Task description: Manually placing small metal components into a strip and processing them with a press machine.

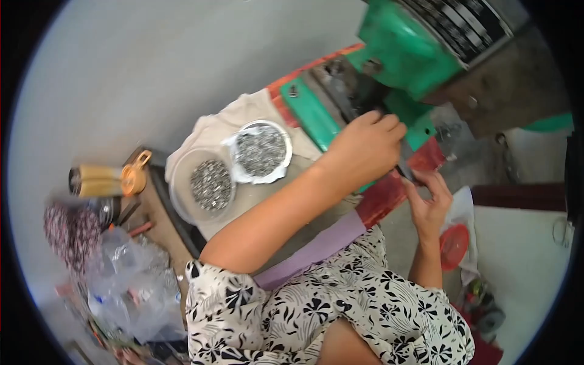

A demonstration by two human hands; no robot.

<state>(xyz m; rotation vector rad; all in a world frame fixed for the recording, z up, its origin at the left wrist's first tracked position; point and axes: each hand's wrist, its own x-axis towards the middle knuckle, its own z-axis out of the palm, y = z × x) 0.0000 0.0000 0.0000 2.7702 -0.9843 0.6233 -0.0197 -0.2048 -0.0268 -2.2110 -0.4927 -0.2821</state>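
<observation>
A small metalworking shop, from where I work.
What marks it for me is the heavy green machine [398,52] in front of me, its base bolted and a dark printed plate [459,27] on its head. Just beside it, a clear plastic tub [182,204] and a round white-edged container [288,146] hold heaps of small silvery pieces, with a pale cloth [210,132] under them. A yellow bottle [100,181] and crumpled plastic bags [131,289] crowd my left; whether a home adjoins, I can't tell.
</observation>
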